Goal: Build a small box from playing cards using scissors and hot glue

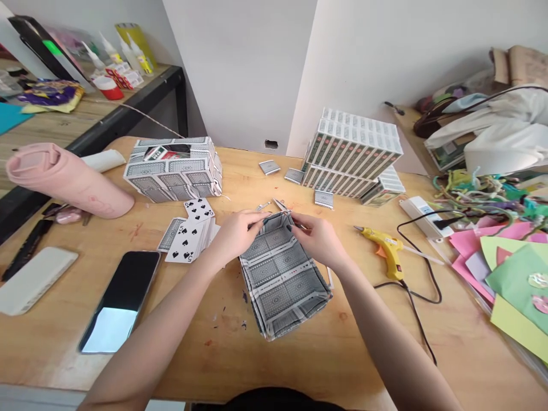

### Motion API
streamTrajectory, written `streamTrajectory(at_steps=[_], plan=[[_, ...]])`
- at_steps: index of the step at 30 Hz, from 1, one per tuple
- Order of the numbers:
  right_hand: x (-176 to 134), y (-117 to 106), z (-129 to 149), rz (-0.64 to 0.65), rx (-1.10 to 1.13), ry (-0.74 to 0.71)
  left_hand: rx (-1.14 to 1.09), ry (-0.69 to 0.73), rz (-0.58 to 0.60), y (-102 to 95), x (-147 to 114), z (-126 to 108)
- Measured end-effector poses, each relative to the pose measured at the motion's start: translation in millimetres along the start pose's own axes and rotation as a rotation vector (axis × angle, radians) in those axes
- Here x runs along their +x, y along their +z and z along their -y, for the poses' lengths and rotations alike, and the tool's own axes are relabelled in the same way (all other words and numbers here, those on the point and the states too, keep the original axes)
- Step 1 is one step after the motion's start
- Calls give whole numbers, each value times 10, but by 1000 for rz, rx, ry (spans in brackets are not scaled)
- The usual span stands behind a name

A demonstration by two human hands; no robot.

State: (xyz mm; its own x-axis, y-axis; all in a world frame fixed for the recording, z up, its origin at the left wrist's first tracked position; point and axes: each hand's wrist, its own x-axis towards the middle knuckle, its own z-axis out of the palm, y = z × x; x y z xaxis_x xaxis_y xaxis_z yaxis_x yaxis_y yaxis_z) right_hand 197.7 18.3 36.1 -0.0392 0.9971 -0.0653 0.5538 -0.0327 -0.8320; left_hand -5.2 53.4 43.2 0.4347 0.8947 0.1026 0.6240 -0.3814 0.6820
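An open box made of grey-backed playing cards (278, 279) sits tilted on the table in front of me, its inside facing up. My left hand (242, 231) pinches the far rim near its left corner. At the far right corner, my right hand (317, 237) grips the wall, its dark-nailed thumb inside the box. A pointed metal blade (280, 205) shows just beyond the rim near my right fingers; I cannot tell whether it is held. Loose playing cards (185, 242), a five of spades among them, lie left of my left hand.
A second card-covered box (173, 168) stands back left, near a pink roll (71, 180). Stacked card decks (351, 151) stand back right. At right are a yellow glue gun (387, 251) with its cord and a power strip (426, 217). A phone (122, 302) lies front left.
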Motion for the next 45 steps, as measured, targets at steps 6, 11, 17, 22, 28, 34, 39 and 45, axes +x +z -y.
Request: streamTrajectory(at_steps=[6, 11, 17, 22, 28, 34, 39, 45], plan=[[90, 139, 40, -135, -234, -76, -15, -23, 80, 39, 75, 49], [97, 183, -10, -154, -272, -66, -12, -38, 34, 71, 78, 65], [142, 181, 20, -138, -410, -116, -74, 6, 11, 95, 46, 78], [201, 149, 66, -92, -538, -189, -43, -6, 19, 95, 37, 74], [281, 116, 109, -32, -590, -244, 213, 15, 63, 89, 59, 22], [288, 114, 117, -12, -639, -270, 412, 81, 84, 116, 103, -29], [299, 130, 106, -15, -652, -269, 368, 125, 61, 145, 92, 6], [311, 138, 97, -15, -635, -254, 361, 130, 54, 155, 96, 0]])
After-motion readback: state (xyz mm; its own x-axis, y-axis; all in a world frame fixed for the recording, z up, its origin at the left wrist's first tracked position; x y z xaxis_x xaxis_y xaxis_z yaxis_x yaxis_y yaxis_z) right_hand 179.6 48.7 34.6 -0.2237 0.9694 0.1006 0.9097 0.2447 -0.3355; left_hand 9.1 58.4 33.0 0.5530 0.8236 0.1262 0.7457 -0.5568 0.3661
